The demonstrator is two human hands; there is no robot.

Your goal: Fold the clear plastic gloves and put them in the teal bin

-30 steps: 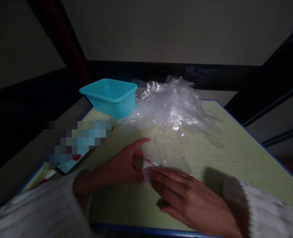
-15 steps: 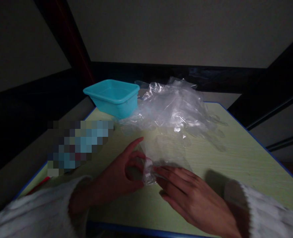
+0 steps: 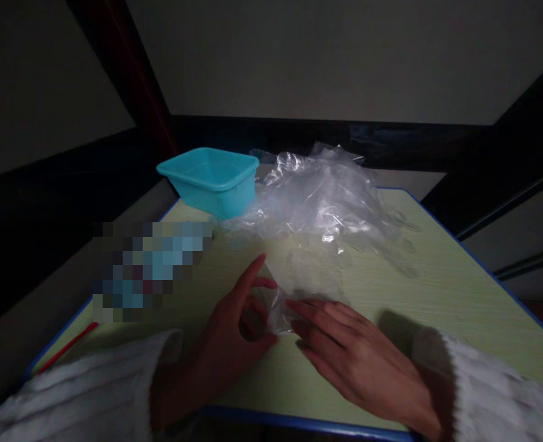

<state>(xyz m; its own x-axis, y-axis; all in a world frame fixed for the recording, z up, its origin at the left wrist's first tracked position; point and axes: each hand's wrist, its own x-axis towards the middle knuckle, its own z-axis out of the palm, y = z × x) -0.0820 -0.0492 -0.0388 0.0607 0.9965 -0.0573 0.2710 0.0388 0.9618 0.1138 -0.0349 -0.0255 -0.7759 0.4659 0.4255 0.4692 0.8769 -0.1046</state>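
Note:
A thin clear plastic piece (image 3: 315, 276), apparently a disposable glove, lies flat on the table in front of me. My left hand (image 3: 237, 328) is at its left edge, curved into a wide C with thumb and fingers apart; some fingertips touch the plastic. My right hand (image 3: 349, 356) rests palm down on the plastic's near side, fingers stretched out and close together, covering part of it. Between the two hands the plastic is bunched into small creases. Beyond it sits a heap of clear plastic gloves (image 3: 317, 196), with loose glove fingers spreading to the right.
A turquoise plastic basin (image 3: 234, 199) stands at the back left, touching the heap. A blurred-out item (image 3: 161, 264) lies at the left edge, with a thin red stick-like thing (image 3: 69, 347) below it. The pale table (image 3: 441, 288) has a blue rim.
My left hand has shifted slightly right, closer to my right hand, and the plastic edge between them has folded rightward. My right hand has barely moved.

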